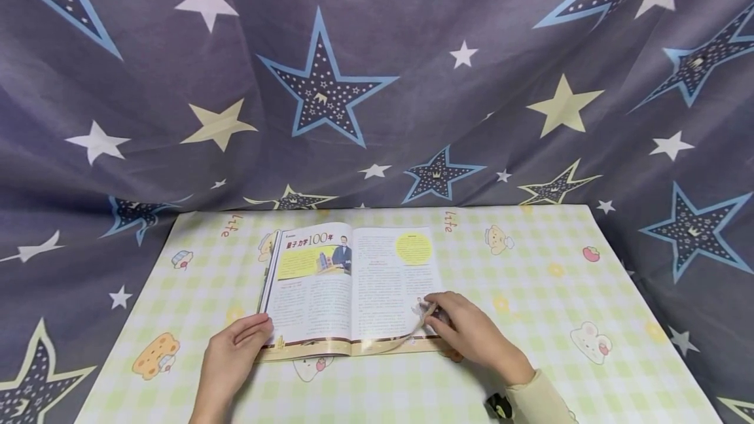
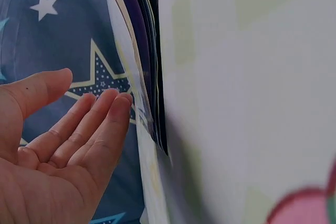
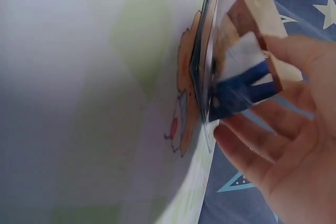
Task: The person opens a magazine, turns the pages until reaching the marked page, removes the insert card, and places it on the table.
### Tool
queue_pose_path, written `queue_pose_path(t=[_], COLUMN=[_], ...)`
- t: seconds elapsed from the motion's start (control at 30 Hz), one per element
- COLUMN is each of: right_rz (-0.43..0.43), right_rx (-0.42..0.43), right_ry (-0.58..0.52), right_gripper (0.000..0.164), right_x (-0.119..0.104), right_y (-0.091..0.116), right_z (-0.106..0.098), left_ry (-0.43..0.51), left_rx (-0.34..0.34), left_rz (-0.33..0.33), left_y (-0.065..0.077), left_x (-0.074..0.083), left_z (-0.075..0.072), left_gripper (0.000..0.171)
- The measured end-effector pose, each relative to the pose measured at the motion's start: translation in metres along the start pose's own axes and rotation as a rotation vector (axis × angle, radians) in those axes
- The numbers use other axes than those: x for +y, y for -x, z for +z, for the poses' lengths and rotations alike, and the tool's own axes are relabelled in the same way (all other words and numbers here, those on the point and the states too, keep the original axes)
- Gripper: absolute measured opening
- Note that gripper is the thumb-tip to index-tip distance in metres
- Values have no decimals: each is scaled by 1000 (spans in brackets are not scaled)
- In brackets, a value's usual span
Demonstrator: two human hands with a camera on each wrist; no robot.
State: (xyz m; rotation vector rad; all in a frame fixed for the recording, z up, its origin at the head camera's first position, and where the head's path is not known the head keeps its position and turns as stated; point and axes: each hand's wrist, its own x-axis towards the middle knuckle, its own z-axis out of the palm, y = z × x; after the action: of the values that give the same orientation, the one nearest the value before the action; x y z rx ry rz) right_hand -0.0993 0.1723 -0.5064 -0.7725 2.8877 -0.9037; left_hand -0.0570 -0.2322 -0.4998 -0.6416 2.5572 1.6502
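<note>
An open magazine (image 1: 321, 319) lies on the table, with columns of text, a yellow circle on its right page and an illustrated figure on its left page. At the lower left edge of the magazine, my left hand (image 1: 235, 352) rests its fingers; in the left wrist view these fingers (image 2: 107, 124) are loosely extended against the page edges and the thumb stands apart. My right hand (image 1: 468, 329) pinches the lower right corner of a page (image 3: 247, 77), which curls up off the pages below. Part of the right page is hidden behind that hand.
A pale green checked tablecloth (image 1: 548, 319) with cartoon animals covers the table. Behind it and at its sides hangs a dark curtain (image 1: 424, 110) patterned with stars. A dark band (image 1: 498, 406) sits at my right wrist by the light sleeve (image 1: 538, 401).
</note>
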Motion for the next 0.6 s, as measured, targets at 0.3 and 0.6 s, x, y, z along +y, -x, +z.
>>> queue_pose_path(t=[0.3, 0.6], right_rz=[5, -28], right_rx=[261, 232], right_ry=[87, 17], right_gripper=[49, 28], right_x=[-1, -11], right_y=[-4, -10], right_z=[4, 12], left_ry=[48, 77], left_rx=[-74, -136], left_rz=[46, 113], left_y=[0, -3], left_x=[10, 28], left_z=[17, 44], left_gripper=[34, 27])
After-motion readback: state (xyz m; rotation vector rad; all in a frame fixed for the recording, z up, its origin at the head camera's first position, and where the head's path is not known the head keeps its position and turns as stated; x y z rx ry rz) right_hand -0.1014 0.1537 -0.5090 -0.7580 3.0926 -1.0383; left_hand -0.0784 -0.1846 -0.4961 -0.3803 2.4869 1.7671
